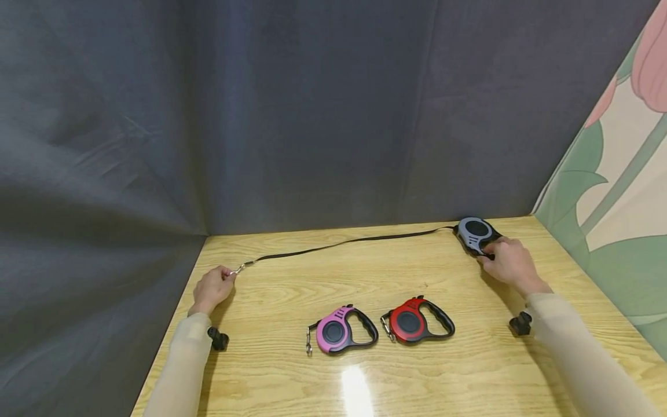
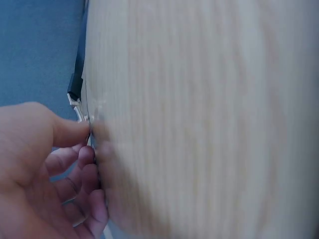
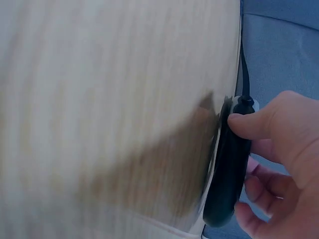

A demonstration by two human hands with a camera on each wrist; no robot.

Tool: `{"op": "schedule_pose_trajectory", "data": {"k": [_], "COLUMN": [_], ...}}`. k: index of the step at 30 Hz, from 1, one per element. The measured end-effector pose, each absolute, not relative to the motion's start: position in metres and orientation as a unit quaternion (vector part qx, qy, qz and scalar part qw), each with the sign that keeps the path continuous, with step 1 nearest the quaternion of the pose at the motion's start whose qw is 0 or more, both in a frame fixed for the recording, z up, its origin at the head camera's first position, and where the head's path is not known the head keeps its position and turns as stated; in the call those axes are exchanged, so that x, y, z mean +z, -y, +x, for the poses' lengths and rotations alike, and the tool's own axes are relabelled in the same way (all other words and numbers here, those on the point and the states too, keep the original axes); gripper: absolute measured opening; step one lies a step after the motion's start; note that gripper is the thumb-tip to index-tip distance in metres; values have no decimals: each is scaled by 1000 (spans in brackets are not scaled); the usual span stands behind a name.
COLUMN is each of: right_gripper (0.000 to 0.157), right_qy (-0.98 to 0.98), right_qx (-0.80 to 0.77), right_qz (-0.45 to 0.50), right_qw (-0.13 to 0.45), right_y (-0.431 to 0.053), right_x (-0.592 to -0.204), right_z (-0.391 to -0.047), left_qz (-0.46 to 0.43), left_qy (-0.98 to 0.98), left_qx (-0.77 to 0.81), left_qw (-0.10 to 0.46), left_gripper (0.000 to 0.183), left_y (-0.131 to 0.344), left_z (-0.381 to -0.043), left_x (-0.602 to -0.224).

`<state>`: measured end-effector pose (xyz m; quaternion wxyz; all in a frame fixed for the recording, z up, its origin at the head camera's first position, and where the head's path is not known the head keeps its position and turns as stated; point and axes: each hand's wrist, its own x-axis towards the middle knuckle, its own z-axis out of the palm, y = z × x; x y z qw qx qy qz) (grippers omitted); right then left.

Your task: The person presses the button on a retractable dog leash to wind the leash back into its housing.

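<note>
A retractable dog leash with a grey-blue case (image 1: 473, 233) lies at the back right of the table, its black strap (image 1: 333, 245) drawn out far to the left. My right hand (image 1: 509, 263) grips its black handle (image 3: 228, 174), thumb on one side and fingers on the other. At the strap's left end, my left hand (image 1: 212, 286) pinches the metal clip (image 2: 76, 107) between thumb and fingers. In front of the strap lie a pink leash (image 1: 333, 331) and a red leash (image 1: 409, 321), both with black handles and their clips close to the case.
The light wooden table (image 1: 281, 376) ends at a dark grey curtain (image 1: 312, 116) at the back and left. On the right stands a panel with painted tulips (image 1: 620, 191). A bright reflection shows near the front of the tabletop.
</note>
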<state>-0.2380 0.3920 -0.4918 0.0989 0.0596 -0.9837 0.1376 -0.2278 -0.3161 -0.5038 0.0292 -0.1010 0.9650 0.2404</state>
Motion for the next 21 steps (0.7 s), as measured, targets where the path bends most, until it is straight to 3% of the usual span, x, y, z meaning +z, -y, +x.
{"op": "schedule_pose_trajectory", "data": {"k": [11, 16, 21], "right_gripper": [34, 48, 50], "right_qy": [975, 965, 959], "right_qx": [189, 235, 254], "right_qz": [69, 22, -6], "right_qw": [92, 111, 127], "right_y": [-378, -367, -363], "right_x": [-487, -478, -467], "right_z": [-231, -225, -218], "left_qz": [-99, -97, -91], "left_qy": [-963, -964, -963], "left_qx": [248, 248, 252], "left_qw": [27, 22, 17], "left_gripper": [32, 32, 33], "left_y": [322, 324, 323], "left_z": [-231, -231, -226], "left_x": [-502, -502, -502]}}
